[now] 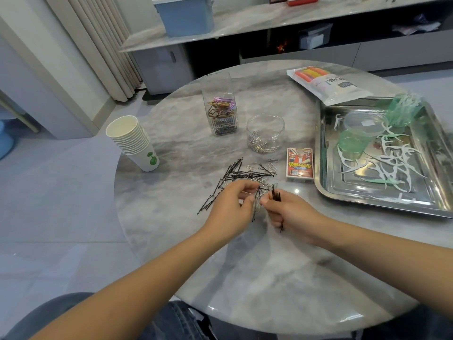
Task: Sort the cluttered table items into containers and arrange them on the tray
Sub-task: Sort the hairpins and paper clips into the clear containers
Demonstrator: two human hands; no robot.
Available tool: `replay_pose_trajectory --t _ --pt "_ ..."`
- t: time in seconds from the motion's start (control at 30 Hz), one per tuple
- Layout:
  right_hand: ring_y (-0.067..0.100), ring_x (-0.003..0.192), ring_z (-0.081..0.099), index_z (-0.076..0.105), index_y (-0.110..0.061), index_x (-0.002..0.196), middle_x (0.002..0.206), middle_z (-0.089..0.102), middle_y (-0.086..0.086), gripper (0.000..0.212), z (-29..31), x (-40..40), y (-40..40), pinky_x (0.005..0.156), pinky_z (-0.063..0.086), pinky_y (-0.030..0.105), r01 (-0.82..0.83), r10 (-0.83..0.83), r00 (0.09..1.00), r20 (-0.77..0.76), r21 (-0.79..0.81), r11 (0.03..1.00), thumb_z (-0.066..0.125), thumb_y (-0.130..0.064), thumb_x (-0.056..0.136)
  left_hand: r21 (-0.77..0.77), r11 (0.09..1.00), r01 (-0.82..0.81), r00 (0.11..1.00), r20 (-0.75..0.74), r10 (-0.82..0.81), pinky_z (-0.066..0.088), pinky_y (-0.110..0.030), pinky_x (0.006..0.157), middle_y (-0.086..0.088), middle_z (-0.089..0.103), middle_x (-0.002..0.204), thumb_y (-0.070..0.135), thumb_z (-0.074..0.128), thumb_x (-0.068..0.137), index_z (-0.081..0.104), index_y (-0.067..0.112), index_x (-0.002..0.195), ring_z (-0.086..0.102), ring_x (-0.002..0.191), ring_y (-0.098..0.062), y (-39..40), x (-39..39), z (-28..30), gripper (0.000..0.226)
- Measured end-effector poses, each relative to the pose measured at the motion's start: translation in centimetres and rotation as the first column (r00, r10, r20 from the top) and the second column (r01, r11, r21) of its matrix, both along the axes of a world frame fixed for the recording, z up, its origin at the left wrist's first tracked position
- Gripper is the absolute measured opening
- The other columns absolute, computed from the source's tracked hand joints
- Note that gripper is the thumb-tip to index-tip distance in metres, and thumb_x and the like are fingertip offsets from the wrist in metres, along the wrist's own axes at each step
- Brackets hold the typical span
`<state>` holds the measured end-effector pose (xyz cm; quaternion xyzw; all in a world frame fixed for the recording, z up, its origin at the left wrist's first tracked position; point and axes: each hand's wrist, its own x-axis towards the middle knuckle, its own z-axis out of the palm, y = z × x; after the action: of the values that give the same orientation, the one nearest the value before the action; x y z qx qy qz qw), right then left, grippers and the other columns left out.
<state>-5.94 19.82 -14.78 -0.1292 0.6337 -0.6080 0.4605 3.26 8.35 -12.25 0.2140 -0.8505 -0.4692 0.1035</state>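
Your right hand is curled round a small bundle of black hairpins, held upright so more can be added, while your left hand pinches a few pins and paper clips just beside it, seemingly picking one kind from the other. Just beyond your hands lies the mixed pile on the tabletop, still to be sorted. Beside it on the right sits a card box. Further off, the round jar holds silver clips and the tall jar holds coloured clips over hairpins, likely where your bundle belongs. The tray on the right holds floss picks and green cups
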Motion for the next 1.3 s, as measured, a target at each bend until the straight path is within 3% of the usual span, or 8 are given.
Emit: replay_pose_trajectory --t 0.1,0.2,0.47,0.87,0.93,1.0,1.1,1.3 --pt "0.002 0.041 0.036 0.057 -0.008 0.082 0.043 0.042 -0.013 0.01 0.3 0.2 0.4 0.047 0.029 0.016 0.029 -0.038 0.906 -0.421 -0.026 0.999 0.062 -0.014 0.089 0.102 0.994 0.036 0.997 -0.075 -0.028 0.046 -0.017 0.089 0.01 0.059 0.112 0.001 0.047 0.092 0.055 0.03 0.108 0.057 0.104 -0.005 0.5 -0.1 0.5 0.034" --pt "0.002 0.042 0.034 0.06 -0.01 0.084 0.042 0.039 -0.01 0.007 -0.3 0.0 1.0 0.047 0.029 0.016 0.07 -0.104 0.814 -0.572 -0.082 0.994 0.065 -0.015 0.086 0.131 0.99 0.045 0.993 -0.118 -0.029 0.048 -0.02 0.09 0.007 0.059 0.112 -0.001 0.047 0.091 0.055 0.03 0.108 0.056 0.104 -0.006 0.6 -0.1 0.6 0.037" --pt "0.018 0.051 0.057 0.062 -0.015 0.086 0.05 0.057 0.009 0.004 -2.4 -0.1 1.6 0.056 0.045 0.019 0.132 -0.156 0.8 -0.58 -0.083 0.988 0.066 -0.015 0.086 0.208 0.978 -0.005 0.993 -0.111 0.028 0.049 -0.025 0.089 0.0 0.061 0.108 0.0 0.051 0.09 0.055 0.033 0.102 0.059 0.102 -0.012 0.2 -0.2 0.0 0.035" --pt "0.007 0.044 0.037 0.057 -0.015 0.079 0.047 0.043 -0.005 0.02 -1.8 -1.3 0.6 0.047 0.03 0.018 0.262 -0.245 0.739 -0.628 -0.067 0.963 0.06 -0.032 0.089 0.296 0.954 -0.054 0.997 -0.032 0.066 0.051 -0.026 0.077 0.004 0.061 0.1 0.0 0.047 0.089 0.055 0.035 0.095 0.063 0.083 -0.005 0.1 -0.7 0.3 0.036" --pt "0.011 0.047 0.042 0.053 -0.016 0.078 0.047 0.044 -0.007 0.023 -0.9 -1.4 -0.2 0.051 0.035 0.022 0.294 -0.26 0.809 -0.527 -0.02 0.955 0.056 -0.035 0.091 0.299 0.952 -0.068 0.998 0.029 0.062 0.049 -0.026 0.077 0.001 0.062 0.097 0.004 0.047 0.09 0.057 0.031 0.092 0.064 0.086 -0.013 -0.1 -1.0 0.6 0.029" --pt "0.011 0.045 0.038 0.048 -0.014 0.077 0.045 0.037 -0.007 0.026 0.2 -1.6 -1.6 0.057 0.039 0.024 0.355 -0.362 0.911 -0.201 -0.068 0.932 0.049 -0.03 0.096 0.282 0.958 -0.05 0.994 0.109 0.019 0.048 -0.026 0.075 -0.001 0.063 0.092 0.01 0.052 0.091 0.059 0.024 0.092 0.065 0.084 -0.015 -0.2 -1.3 0.8 0.016" --pt "0.007 0.037 0.033 0.046 -0.008 0.079 0.041 0.028 -0.007 0.026 2.3 -2.5 -3.1 0.063 0.04 0.027 0.489 -0.415 0.848 0.33 -0.185 0.853 0.037 -0.019 0.101 0.341 0.938 -0.054 0.99 0.139 0.007 0.051 -0.031 0.073 -0.003 0.064 0.089 0.014 0.054 0.092 0.058 0.013 0.103 0.065 0.078 -0.013 -0.2 -1.8 1.2 0.012" --pt "0.009 0.045 0.046 0.046 -0.011 0.085 0.037 0.029 -0.007 0.026 3.8 -3.0 -4.9 0.068 0.041 0.034 0.558 -0.386 0.756 0.529 -0.213 0.802 0.033 -0.025 0.102 0.617 0.782 -0.082 0.996 0.066 0.052 0.054 -0.017 0.057 -0.01 0.063 0.088 0.006 0.052 0.095 0.06 -0.001 0.107 0.065 0.065 -0.008 -1.2 -3.4 2.8 0.016"
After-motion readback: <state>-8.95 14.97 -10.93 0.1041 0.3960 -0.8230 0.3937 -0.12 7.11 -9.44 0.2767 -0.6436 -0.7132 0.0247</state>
